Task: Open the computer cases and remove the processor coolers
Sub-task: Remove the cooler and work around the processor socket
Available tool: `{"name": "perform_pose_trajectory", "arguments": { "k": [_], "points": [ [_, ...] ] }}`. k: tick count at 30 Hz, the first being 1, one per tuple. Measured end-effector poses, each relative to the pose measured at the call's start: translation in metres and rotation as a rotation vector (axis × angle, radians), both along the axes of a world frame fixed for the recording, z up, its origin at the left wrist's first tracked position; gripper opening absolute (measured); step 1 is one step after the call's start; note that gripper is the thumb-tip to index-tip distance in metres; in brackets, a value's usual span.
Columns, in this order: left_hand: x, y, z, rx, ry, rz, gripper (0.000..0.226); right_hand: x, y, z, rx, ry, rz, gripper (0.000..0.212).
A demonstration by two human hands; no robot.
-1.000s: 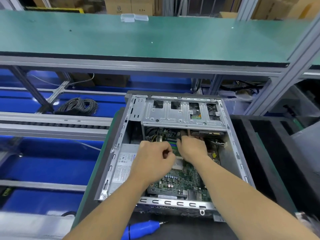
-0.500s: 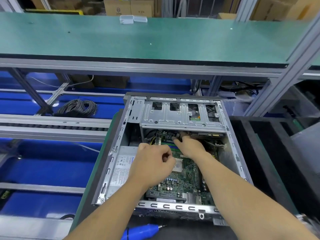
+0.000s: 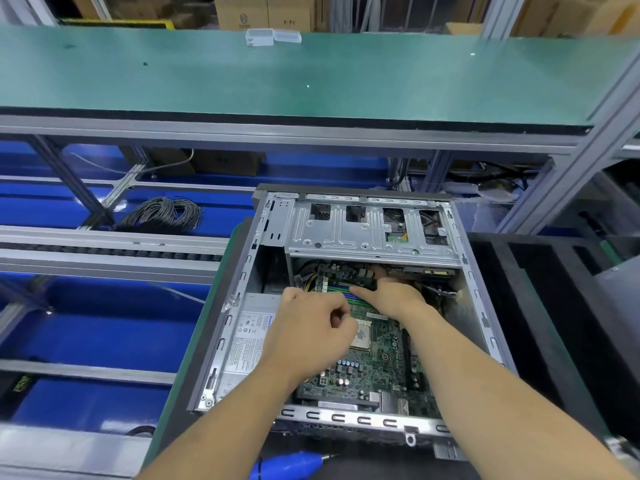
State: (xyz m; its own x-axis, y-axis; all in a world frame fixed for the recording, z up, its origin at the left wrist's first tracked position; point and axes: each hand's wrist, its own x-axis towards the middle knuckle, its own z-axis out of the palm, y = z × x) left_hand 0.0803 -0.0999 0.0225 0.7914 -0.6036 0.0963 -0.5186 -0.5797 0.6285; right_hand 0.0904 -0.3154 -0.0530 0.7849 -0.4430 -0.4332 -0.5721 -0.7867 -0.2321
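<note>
Green tabletop (image 3: 207, 77) behind; open computer case (image 3: 356, 306) at frame centre. Left hand (image 3: 311, 337) fingers curled, contents unclear; right hand (image 3: 394, 297) fingers extended onto memory slots (image 3: 346, 292). Risk: slipping, bending the exposed processor (image 3: 362, 336).

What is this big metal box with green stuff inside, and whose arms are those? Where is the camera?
The camera sits on a person's head and looks down, so the arms are theirs. The open grey metal computer case has its lid off. Inside lies a green circuit board with a square silver processor chip. The left hand is curled above the board; whether it holds anything is hidden. The right hand reaches deeper, its fingers touching the long slots. A blue-handled electric screwdriver lies in front of the case.
</note>
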Motion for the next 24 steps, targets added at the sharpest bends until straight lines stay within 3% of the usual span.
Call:
{"name": "perform_pose_trajectory", "arguments": {
  "k": [12, 16, 24],
  "points": [
    [-0.0011, -0.0004, 0.0027, -0.036, -0.061, -0.02, 0.021, -0.0061, -0.0035, -0.0005, -0.11, 0.095, -0.049, 0.108],
    [-0.0008, -0.0001, 0.0026, -0.033, -0.065, -0.022, 0.019, -0.0062, -0.0053, 0.0028, -0.093, 0.12, -0.074, 0.102],
    [-0.0019, -0.0007, 0.0035, -0.027, -0.097, -0.025, 0.023, -0.0083, -0.0076, -0.0004, 0.058, 0.083, -0.149, 0.12]
  ]
}}
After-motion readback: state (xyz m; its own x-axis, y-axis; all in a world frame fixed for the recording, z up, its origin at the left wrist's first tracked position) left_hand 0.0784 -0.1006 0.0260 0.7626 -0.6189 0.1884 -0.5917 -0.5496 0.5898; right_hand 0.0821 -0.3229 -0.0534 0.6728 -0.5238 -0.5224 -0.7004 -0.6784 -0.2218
